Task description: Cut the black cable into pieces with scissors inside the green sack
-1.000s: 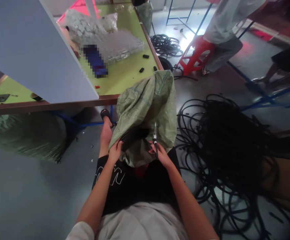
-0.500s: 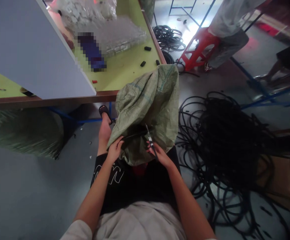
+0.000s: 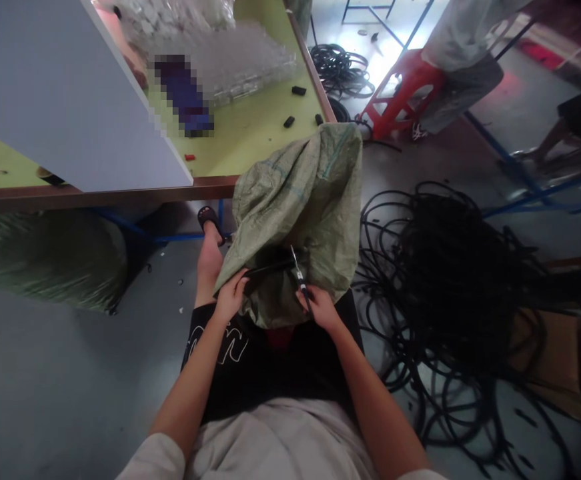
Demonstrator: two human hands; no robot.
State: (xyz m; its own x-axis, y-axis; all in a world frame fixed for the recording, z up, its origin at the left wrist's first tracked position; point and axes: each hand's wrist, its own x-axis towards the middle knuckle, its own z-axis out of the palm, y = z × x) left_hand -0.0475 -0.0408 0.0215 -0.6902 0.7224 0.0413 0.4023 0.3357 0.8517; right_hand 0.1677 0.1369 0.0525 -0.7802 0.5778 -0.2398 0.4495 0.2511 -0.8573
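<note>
A green woven sack (image 3: 290, 193) lies with its mouth gaping over my lap, and its far end rests against the table corner. Fingers closed, my left hand (image 3: 231, 297) is at the left side of the sack mouth and grips a black cable (image 3: 273, 268). That cable runs right across the dark opening towards the blades of a hand cutter (image 3: 300, 277). My right hand (image 3: 319, 307) is wrapped round the cutter's dark handles, blades pointing up and away from me. Whether the blades touch the cable, I cannot tell. The sack's contents are in shadow.
A large tangle of black cable (image 3: 465, 287) covers the floor at right, beside a cardboard box (image 3: 550, 357). Ahead is a yellow-green table (image 3: 250, 147) with clear plastic bags and small black pieces. A person sits on a red stool (image 3: 400, 93). Another full sack (image 3: 45, 260) stands left.
The view has shifted slightly. Both hands keep nearly the same place and hold, with the cutter and cable hardly moved.
</note>
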